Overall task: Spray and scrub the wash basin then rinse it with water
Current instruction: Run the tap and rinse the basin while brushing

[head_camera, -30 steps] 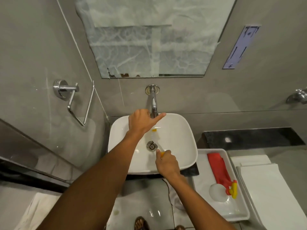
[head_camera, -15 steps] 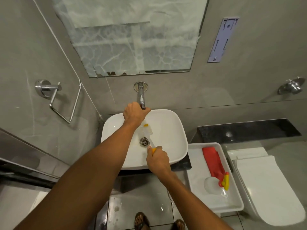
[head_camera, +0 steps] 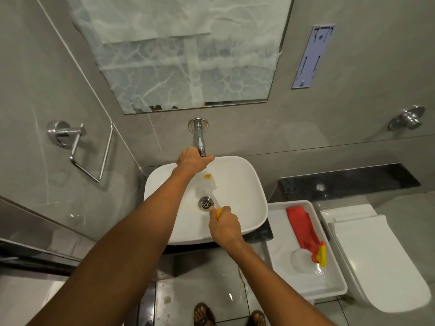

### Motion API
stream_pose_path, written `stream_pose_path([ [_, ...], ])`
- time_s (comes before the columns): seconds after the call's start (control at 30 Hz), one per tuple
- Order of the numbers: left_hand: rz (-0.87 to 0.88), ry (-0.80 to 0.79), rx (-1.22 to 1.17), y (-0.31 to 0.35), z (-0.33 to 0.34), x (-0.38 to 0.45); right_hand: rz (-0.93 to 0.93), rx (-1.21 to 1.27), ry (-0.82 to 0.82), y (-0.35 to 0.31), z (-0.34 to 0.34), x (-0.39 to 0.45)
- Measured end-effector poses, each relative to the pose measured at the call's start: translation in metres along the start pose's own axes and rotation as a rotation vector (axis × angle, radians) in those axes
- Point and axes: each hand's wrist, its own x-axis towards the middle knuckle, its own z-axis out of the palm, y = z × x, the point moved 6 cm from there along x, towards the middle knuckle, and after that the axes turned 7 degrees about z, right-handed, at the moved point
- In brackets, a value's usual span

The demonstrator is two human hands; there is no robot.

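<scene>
Left hand [head_camera: 193, 160] is wrapped around the tip of the tap [head_camera: 199, 140], above the back rim of the white basin [head_camera: 244, 184]. Right hand [head_camera: 226, 225] grips the brush [head_camera: 209, 184] by its orange handle, bristles lying just behind the drain [head_camera: 206, 203]. No water visible. Best to turn the tap gently and keep the bristles under the spout, sweeping toward the drain.

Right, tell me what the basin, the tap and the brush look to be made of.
Basin: glossy white, probably glazed ceramic; smooth with soft highlights.
Tap: polished metal, likely chrome; mirror-like reflections.
Brush: seemingly plastic; translucent white bristles, orange handle held in the right hand.
</scene>
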Motion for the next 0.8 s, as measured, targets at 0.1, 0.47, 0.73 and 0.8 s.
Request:
stream_pose_path([
  [0.1,0.092,-0.092,-0.052,-0.005,-0.003,0.003,-0.019,0.034,0.006,-0.003,0.004,-0.002],
  [0.47,0.324,-0.265,-0.102,-0.011,-0.012,0.004,-0.013,0.053,0.065,-0.001,0.015,-0.003],
  [0.73,0.306,-0.206,-0.141,-0.019,-0.012,-0.001,-0.037,-0.045,0.103,0.002,0.025,-0.005],
  [0.8,0.306,-0.201,-0.142,-0.019,-0.011,-0.002,-0.012,-0.011,0.097,0.008,0.023,-0.004],
])
